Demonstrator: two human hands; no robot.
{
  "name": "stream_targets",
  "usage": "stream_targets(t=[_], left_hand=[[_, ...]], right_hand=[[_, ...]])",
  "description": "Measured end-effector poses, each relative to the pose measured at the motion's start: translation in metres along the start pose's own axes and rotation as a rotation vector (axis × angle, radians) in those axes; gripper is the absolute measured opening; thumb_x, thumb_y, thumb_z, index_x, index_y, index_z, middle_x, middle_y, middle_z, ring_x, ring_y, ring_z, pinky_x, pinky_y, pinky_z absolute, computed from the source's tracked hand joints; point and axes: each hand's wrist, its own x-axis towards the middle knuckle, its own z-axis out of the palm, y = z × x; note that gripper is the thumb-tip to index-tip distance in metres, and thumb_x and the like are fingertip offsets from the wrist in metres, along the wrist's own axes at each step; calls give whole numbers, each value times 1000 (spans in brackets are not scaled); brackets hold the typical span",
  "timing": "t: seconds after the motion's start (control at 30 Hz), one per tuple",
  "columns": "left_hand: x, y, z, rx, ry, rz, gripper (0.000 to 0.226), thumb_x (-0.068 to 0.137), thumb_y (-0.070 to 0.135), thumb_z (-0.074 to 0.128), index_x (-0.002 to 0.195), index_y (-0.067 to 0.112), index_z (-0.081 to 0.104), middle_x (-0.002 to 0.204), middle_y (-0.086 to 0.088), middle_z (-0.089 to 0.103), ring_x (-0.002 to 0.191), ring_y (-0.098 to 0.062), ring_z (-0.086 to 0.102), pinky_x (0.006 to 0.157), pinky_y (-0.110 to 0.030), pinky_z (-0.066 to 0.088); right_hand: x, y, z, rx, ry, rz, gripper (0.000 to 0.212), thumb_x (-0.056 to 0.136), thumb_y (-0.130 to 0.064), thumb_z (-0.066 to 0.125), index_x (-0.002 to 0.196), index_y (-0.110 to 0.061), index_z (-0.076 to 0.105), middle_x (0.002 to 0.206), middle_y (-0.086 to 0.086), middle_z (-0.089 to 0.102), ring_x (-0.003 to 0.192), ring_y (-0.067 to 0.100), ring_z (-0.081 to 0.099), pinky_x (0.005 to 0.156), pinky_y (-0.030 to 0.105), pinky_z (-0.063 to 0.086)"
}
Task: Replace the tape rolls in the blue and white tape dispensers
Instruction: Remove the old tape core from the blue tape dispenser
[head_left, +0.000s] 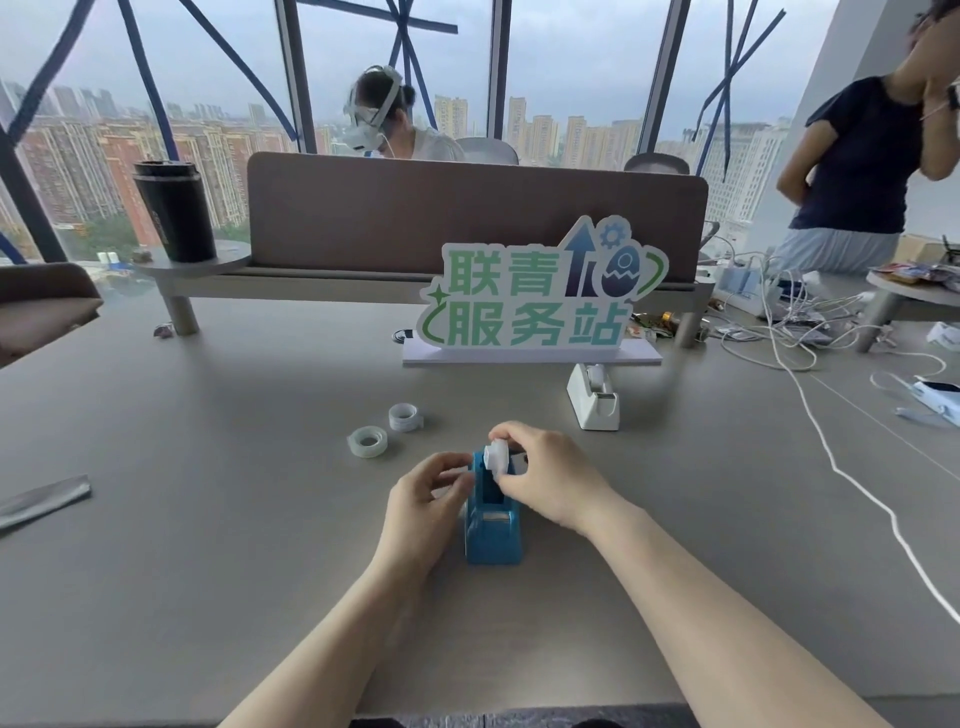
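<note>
- Right hand (540, 475) pinches the white hub (496, 457) over the blue dispenser (492, 525) at counter (234, 545) centre.
- Left hand (428, 499) grips the dispenser's side; keep it braced.
- Seat the hub level in its slot.

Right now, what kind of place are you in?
Probably a shared office high up in a city: a long grey desk with a brown fabric divider panel, tall windows overlooking apartment towers, and a tangle of white charging cables.
</note>
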Motion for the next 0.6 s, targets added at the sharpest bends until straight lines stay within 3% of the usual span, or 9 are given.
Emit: stream_targets(t=[0.17, 0.3, 0.43, 0.6], left_hand=[[8, 11, -2, 128, -54, 105, 17, 82, 18, 69, 92, 32, 70, 100, 10, 67, 89, 4, 63, 73, -11, 50], [12, 13, -3, 165, -72, 131, 19, 80, 20, 73, 87, 37, 69, 98, 10, 66, 90, -2, 63, 80, -23, 51], [13, 15, -3, 201, -99, 159, 23, 78, 20, 74, 79, 40, 65, 92, 9, 66, 92, -6, 62, 82, -25, 51], [13, 13, -10, 131, -147, 123, 7, 82, 18, 71, 84, 22, 66, 88, 4, 68, 83, -10, 66, 72, -21, 53]], right_hand=[[-3, 2, 1, 44, 37, -13, 50, 79, -24, 72, 127, -28, 56, 120, -5, 68, 108, 13, 61, 93, 33, 51], [-6, 3, 1, 73, 41, -4, 47, 75, -28, 77, 117, -31, 56, 116, -9, 69, 103, 11, 61, 91, 34, 52], [-7, 6, 2, 78, 46, -16, 39, 70, -28, 77, 103, -35, 58, 105, -13, 71, 99, 8, 63, 88, 36, 52], [-8, 5, -2, 119, 43, -48, 36, 69, -22, 77, 99, -33, 60, 99, -13, 70, 94, 3, 64, 79, 26, 52]])
